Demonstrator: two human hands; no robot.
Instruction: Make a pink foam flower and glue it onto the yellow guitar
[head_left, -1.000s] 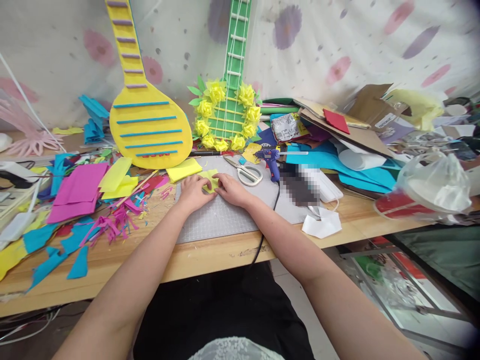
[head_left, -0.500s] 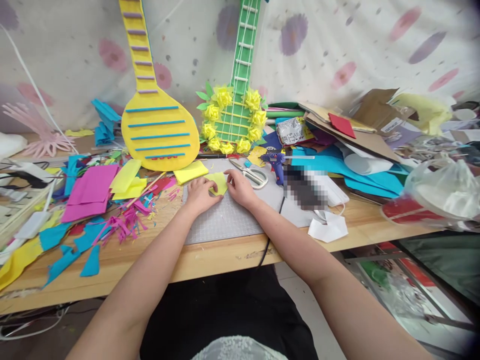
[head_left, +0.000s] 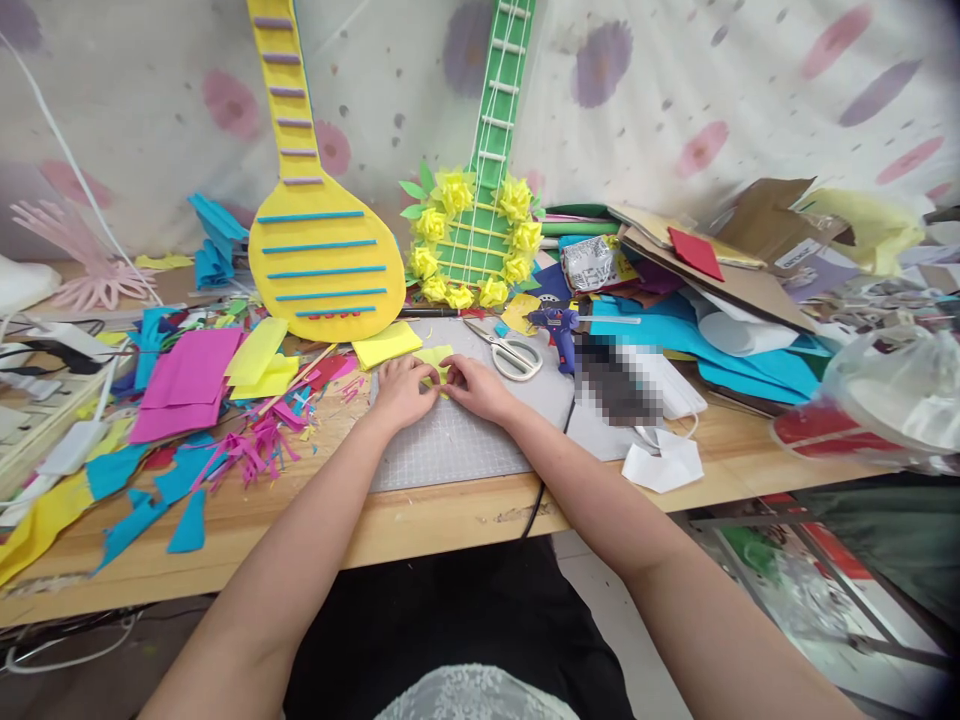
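Note:
A small piece of yellow paper [head_left: 435,355] lies between my two hands over the grey cutting mat [head_left: 427,455]. My left hand [head_left: 407,390] has its fingers bent and its thumb and forefinger pinched at the paper's near edge. Facing it, my right hand [head_left: 480,387] pinches the same edge, its fingertips close to the left ones. Much of the sheet is hidden behind my fingers. Just beyond my left hand rests a folded stack of yellow paper [head_left: 386,345]. Scissors [head_left: 514,358] with pale handles lie past my right hand, beside a blue glue gun [head_left: 559,335].
Against the wall covering stand a yellow paper guitar [head_left: 326,265] and a green one [head_left: 480,235] ringed with yellow flowers. Magenta paper [head_left: 187,385] and scraps spread at left. Cardboard [head_left: 724,275] and blue sheets pile up at right, near a red bucket [head_left: 836,430]. A black cable [head_left: 536,505] crosses the front edge.
My right hand has come lower and closer to the left, so the fingertips nearly meet at the yellow paper's near edge. Less of the paper shows. The view has shifted slightly.

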